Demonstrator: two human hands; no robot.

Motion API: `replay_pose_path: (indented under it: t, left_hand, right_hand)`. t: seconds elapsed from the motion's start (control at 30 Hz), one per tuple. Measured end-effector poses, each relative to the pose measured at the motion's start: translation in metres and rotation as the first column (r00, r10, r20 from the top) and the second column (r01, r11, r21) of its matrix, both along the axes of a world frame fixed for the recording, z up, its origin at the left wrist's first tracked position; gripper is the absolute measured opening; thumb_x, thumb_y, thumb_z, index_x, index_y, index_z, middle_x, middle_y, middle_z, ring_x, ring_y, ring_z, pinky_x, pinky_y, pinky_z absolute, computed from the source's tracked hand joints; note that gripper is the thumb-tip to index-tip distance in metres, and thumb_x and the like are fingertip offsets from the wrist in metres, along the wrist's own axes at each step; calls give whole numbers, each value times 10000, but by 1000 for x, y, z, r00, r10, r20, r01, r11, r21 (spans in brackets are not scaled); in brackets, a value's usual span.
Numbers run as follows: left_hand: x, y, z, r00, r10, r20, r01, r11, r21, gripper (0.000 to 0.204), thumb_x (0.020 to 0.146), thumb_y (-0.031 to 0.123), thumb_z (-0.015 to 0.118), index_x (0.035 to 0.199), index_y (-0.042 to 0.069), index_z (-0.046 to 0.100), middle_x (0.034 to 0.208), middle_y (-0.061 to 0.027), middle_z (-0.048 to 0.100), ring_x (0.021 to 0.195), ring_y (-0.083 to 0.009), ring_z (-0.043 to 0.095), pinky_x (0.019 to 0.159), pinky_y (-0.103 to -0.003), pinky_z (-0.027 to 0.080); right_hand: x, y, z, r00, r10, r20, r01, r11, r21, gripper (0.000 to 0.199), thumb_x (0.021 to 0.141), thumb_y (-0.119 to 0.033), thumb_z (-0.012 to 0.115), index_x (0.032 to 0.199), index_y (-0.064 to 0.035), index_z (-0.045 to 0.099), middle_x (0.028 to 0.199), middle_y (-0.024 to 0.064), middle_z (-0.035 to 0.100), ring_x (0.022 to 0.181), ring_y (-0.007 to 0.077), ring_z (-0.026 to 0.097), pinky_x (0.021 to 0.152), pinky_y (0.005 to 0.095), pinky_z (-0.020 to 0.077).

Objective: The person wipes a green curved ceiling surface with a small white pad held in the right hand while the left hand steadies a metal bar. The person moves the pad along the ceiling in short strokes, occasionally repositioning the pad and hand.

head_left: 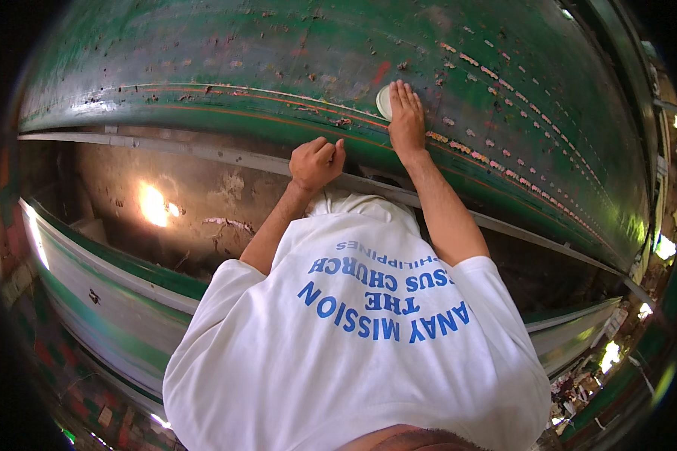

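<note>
A white round disc (384, 102), like a lid or pad, lies against the long green tabletop (233, 45). My right hand (406, 116) covers its right side, fingers together and stretched over it, pressing it to the surface. The underside of the disc and my palm are hidden. Close to the table's near edge, my left hand (317, 161) is curled into a fist with the thumb up. No object shows in it. Orange and pale lines run along the green surface near both hands.
Rows of pinkish flaked patches (496, 161) and dark specks mark the tabletop. A metal rail (226, 154) follows its near edge. Below lies a brown recess with a bright light spot. Another green-and-silver table (105, 301) stands behind me at the lower left.
</note>
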State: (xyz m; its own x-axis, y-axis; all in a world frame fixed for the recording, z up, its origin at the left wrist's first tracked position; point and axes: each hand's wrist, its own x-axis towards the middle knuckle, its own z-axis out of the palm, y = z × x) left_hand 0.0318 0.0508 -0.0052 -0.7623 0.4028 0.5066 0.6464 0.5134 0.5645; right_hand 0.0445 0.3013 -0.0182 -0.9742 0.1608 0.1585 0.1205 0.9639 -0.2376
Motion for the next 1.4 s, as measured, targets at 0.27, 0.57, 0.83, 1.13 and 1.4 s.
replay_pose_path:
  t: [0.27,0.57,0.83,1.13,1.4]
  left_hand:
    - [1,-2,-3,1000,11,9,-11,1000,-18,433,913,146,813,625,129,491,624,-58,488,489,-281,550,454,-415,439]
    - [0,-2,2,1000,-15,5,15,1000,-26,428,920,132,809,638,125,487,631,-63,488,493,-277,551,462,-407,444]
    - [0,-1,1,1000,-2,23,2,1000,-19,437,933,143,802,623,124,494,619,-65,478,487,-290,541,460,-411,429]
    - [0,0,5,1000,11,23,-10,1000,-27,435,942,136,793,627,121,493,618,-67,476,494,-301,541,460,-422,425]
    - [0,-2,5,998,-12,62,13,1000,-14,430,938,132,797,625,122,502,623,-65,485,494,-293,543,464,-420,428]
  right_hand:
    - [85,-17,14,996,76,48,-70,991,-118,667,939,119,508,1589,-31,520,1659,174,504,1561,339,447,1306,497,344]
    - [117,42,7,986,-164,-16,163,983,-80,749,859,193,536,1579,-15,523,1642,189,518,1551,348,458,1291,502,360]
    - [140,11,11,996,-79,30,82,993,-88,689,925,123,554,1596,-21,496,1641,203,517,1544,354,466,1290,511,356]
    - [141,27,18,996,-61,68,68,992,-110,694,933,129,526,1609,-21,483,1662,190,494,1571,356,427,1292,510,349]
    - [131,32,15,997,-44,56,50,993,-108,779,862,195,527,1606,-33,492,1659,182,501,1557,351,447,1306,503,336]
